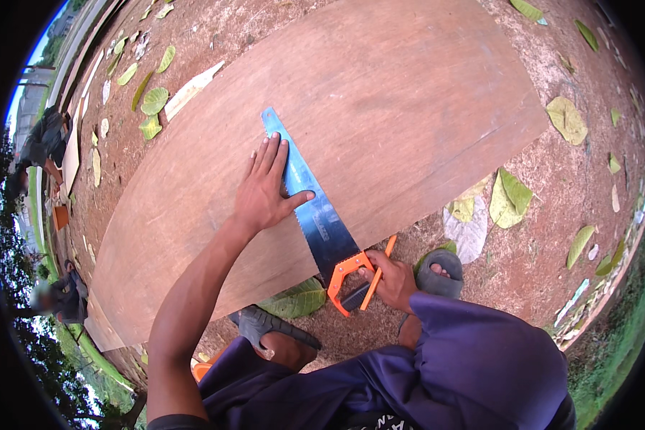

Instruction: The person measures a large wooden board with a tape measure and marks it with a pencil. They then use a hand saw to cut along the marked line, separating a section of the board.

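Note:
A hand saw (312, 197) with a blue blade and an orange-and-black handle lies across a large brown plywood sheet (408, 93). Its tip points away from me and its handle overhangs the near edge. My left hand (265, 183) rests flat on the toothed left side of the blade, fingers stretched out and thumb across the metal. Beside the handle, my right hand (393, 281) is closed around a slim orange pencil (378, 274), its fingertips close to the handle. Whether they also touch the handle is hard to tell.
My sandalled feet, one in a grey sandal (439, 276), stand at the sheet's near edge. Large leaves (509, 197) litter the brown ground. Two other people (68, 294) are at the far left, near an orange container (61, 217). A pale wood strip (192, 91) lies beyond the sheet.

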Demonstrator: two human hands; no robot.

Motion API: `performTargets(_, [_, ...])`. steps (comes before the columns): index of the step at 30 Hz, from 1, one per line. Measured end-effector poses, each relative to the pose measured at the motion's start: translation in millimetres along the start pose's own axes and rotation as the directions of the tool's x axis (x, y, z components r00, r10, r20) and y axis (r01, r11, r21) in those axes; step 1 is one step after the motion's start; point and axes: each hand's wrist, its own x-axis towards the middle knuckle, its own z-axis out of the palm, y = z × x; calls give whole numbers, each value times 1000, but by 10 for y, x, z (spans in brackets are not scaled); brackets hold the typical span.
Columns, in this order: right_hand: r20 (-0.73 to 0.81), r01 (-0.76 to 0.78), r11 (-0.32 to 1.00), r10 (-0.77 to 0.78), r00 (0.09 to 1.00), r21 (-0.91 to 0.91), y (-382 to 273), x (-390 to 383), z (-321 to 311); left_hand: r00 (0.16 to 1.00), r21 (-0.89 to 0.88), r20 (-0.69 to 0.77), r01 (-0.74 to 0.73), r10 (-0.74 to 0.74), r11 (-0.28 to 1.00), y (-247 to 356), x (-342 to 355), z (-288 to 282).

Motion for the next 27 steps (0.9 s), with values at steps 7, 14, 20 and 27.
performTargets(7, [-17, -6, 1000, 7, 1000, 24, -13, 3, -10, 997, 84, 83, -3, -4, 996, 118, -10, -116])
performTargets(14, [19, 2, 1000, -2, 1000, -10, 17, 26, -43, 997, 71, 77, 0, -5, 997, 102, 7, -89])
performTargets(20, [10, 239, 964, -239, 971, -119, 87, 3, -350, 993, 63, 117, 8, -15, 998, 101, 14, -109])
performTargets(27, [193, 282, 924, -237, 952, -258, -480, 248, -867, 990, 55, 134, 31, -39, 998, 107, 3, -137])
